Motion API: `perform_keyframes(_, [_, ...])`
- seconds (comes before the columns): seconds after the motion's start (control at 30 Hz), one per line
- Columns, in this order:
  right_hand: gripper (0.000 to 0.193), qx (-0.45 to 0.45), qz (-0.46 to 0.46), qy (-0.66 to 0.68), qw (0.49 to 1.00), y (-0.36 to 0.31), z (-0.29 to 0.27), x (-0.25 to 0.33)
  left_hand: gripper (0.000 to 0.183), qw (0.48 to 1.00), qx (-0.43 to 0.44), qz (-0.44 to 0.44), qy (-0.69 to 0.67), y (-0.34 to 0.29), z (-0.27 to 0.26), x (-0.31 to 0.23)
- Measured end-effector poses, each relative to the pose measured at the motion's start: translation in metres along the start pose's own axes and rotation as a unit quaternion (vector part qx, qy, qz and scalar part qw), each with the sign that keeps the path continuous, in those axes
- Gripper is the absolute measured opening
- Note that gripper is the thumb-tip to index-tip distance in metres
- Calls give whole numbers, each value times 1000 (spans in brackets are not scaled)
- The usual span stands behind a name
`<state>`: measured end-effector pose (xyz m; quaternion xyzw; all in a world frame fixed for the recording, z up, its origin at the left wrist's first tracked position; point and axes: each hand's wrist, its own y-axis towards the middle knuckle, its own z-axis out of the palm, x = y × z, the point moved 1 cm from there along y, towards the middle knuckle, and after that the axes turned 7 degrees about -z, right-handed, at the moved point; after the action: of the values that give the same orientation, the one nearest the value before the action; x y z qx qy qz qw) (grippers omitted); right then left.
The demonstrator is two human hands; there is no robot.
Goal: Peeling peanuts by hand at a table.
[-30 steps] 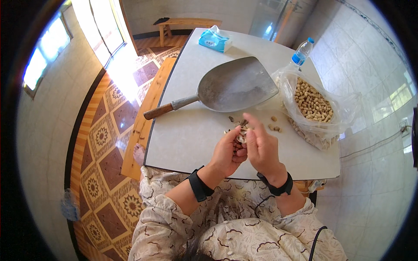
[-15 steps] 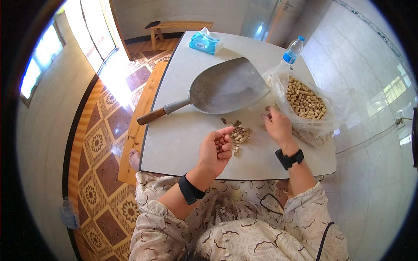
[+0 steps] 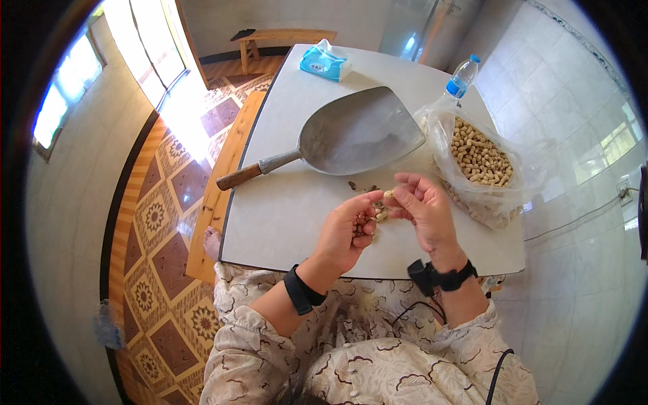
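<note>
Reddish shelled peanut kernels (image 3: 360,221) lie cupped in my left hand (image 3: 343,235), its fingers curled around them. My right hand (image 3: 432,219) pinches an unshelled peanut (image 3: 389,194) between thumb and finger, right by my left thumb and fingertips. Beneath and behind the hands is a small heap of broken peanut shells (image 3: 381,214), partly hidden by them. At the table's right side a clear plastic bag (image 3: 442,128) stands open, holding many unshelled peanuts (image 3: 480,152).
A large metal scoop (image 3: 361,131) with a wooden handle lies across the pale table (image 3: 270,223), the handle over its left edge. Farther back are a blue tissue pack (image 3: 324,64) and a plastic water bottle (image 3: 463,77). A wooden bench (image 3: 206,229) runs along the left.
My right hand has come left from beside the bag to my left hand, with a peanut now showing in its fingertips. My left hand still holds the kernels and has shifted slightly right.
</note>
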<state>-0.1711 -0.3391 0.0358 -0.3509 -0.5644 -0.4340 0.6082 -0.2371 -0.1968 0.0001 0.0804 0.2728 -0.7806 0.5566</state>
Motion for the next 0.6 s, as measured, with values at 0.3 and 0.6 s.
perform_keyframes(0.3, [33, -56, 62, 191, 978, -22, 23, -19, 32, 985, -14, 116, 123, -2, 8, 9])
perform_keyframes(0.6, [28, -23, 94, 261, 961, -26, 25, -15, 27, 962, 0, 174, 211, -9, 18, 6])
